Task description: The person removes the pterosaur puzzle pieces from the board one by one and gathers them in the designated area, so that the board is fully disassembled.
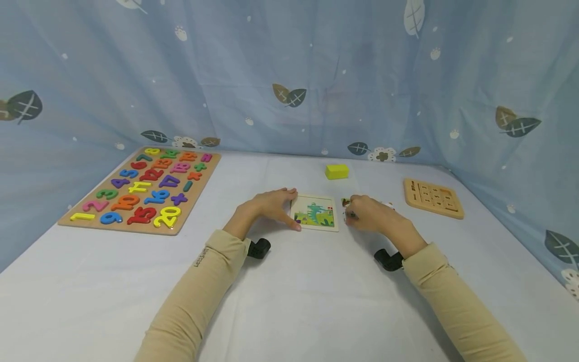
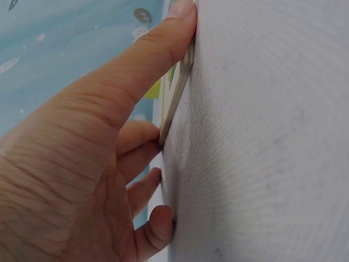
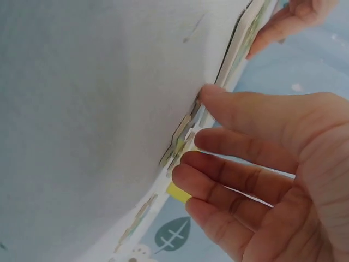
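A square wooden puzzle board (image 1: 315,213) with a green-blue dinosaur picture lies flat on the table. My left hand (image 1: 274,205) holds its left side, thumb at the near corner and forefinger towards the far one. In the left wrist view, the thumb and forefinger touch the thin board edge (image 2: 175,106). Right of the board, my right hand (image 1: 368,213) reaches down over several small puzzle pieces (image 1: 346,202), partly hiding them. Seen from the right wrist, the thumb touches down beside a piece (image 3: 181,131), with the fingertips spread apart from it.
A yellow-green block (image 1: 336,172) stands behind the puzzle board. On the left lies a large wooden number board (image 1: 199,198) with coloured numerals and signs. A small wooden number board (image 1: 433,198) sits at the right. A blue patterned curtain (image 1: 316,75) closes off the back.
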Action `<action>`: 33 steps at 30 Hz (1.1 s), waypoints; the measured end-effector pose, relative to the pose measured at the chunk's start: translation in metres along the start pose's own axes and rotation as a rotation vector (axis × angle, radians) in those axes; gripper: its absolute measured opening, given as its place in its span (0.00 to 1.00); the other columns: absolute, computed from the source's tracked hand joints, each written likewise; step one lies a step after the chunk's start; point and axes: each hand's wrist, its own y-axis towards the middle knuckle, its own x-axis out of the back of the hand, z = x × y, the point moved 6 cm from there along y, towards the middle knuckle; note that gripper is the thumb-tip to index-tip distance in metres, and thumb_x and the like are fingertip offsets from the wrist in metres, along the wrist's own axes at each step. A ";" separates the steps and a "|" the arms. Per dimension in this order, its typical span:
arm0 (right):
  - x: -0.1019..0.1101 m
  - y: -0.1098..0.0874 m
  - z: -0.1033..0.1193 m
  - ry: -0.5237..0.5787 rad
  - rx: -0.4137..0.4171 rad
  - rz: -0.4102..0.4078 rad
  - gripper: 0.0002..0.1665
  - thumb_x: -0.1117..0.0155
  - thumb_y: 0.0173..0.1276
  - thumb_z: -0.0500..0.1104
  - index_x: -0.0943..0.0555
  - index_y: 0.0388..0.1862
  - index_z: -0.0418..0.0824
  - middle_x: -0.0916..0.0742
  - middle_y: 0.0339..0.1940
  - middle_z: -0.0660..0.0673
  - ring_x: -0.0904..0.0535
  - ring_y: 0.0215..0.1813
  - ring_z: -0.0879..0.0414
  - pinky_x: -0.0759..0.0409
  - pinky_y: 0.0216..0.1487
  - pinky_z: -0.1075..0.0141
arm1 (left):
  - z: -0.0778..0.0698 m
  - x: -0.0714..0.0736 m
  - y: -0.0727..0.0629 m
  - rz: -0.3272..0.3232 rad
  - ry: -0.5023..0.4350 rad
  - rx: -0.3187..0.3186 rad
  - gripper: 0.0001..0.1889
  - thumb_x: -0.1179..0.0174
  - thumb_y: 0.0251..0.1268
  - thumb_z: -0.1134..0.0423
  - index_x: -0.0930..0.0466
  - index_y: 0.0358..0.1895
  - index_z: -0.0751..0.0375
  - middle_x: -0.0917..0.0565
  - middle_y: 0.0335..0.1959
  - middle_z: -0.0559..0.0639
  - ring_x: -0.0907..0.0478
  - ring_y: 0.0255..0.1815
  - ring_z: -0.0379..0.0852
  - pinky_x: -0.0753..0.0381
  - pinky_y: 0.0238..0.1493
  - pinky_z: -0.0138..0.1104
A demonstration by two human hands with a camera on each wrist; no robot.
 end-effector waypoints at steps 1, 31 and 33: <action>0.001 0.000 0.000 0.003 -0.007 0.007 0.11 0.34 0.63 0.36 0.15 0.41 0.29 0.16 0.37 0.38 0.21 0.36 0.53 0.21 0.37 0.62 | 0.000 0.000 0.000 -0.001 0.000 0.000 0.55 0.32 0.48 0.37 0.51 0.77 0.52 0.51 0.79 0.47 0.57 0.80 0.50 0.51 0.76 0.53; -0.006 0.062 0.043 0.088 -0.055 0.205 0.25 0.36 0.67 0.45 0.22 0.60 0.33 0.15 0.49 0.39 0.20 0.47 0.52 0.21 0.51 0.58 | -0.001 -0.001 -0.001 0.002 0.016 -0.002 0.56 0.32 0.47 0.36 0.51 0.77 0.51 0.51 0.79 0.47 0.57 0.80 0.49 0.49 0.75 0.55; -0.007 0.063 0.044 0.077 -0.049 0.216 0.24 0.37 0.68 0.43 0.22 0.60 0.34 0.16 0.47 0.40 0.24 0.43 0.54 0.23 0.47 0.60 | -0.001 -0.001 -0.001 0.003 0.012 0.002 0.56 0.32 0.47 0.36 0.51 0.77 0.50 0.51 0.79 0.46 0.58 0.80 0.49 0.49 0.75 0.55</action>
